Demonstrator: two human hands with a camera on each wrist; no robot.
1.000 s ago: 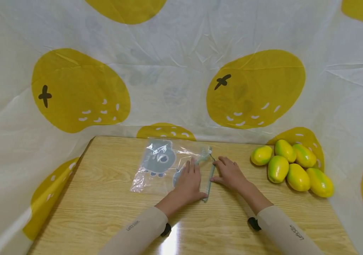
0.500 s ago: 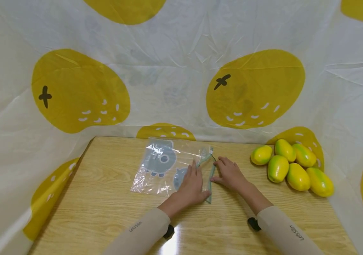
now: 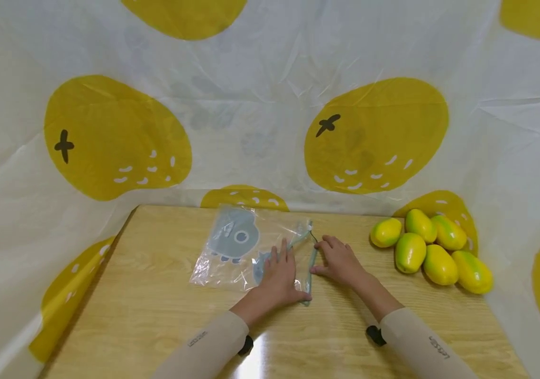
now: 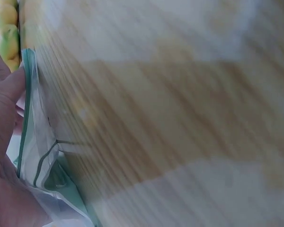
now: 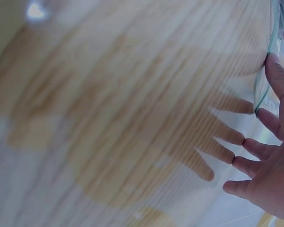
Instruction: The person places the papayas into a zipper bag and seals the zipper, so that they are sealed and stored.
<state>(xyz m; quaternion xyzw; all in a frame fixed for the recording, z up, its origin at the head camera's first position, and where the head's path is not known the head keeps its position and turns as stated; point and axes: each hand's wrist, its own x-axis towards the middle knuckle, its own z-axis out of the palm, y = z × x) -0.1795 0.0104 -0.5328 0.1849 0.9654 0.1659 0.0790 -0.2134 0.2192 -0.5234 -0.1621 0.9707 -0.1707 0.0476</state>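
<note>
A clear plastic zip bag (image 3: 235, 239) with pale blue cartoon prints lies flat, its green-edged mouth facing right. My left hand (image 3: 276, 276) rests on the bag with fingers extended, its thumb at the near end of the mouth. The left wrist view shows the green edge (image 4: 26, 111) standing up beside that thumb, and the mouth gaping partly. My right hand (image 3: 342, 261) touches the outer green strip (image 3: 312, 263) with thumb and index tips. Seen from the right wrist, its fingers (image 5: 250, 166) are spread and fairly straight. The bag's part beneath my left palm is hidden.
Several yellow-green mangoes (image 3: 440, 265) sit in a cluster at the table's back right. The wooden table (image 3: 156, 310) meets a white cloth (image 3: 251, 142) printed with big yellow fruit along its back and sides.
My left hand shifts slightly, its thumb sliding a little toward the bag's near corner. The green edges part a bit there. The right hand stays in place. The head view moves slightly.
</note>
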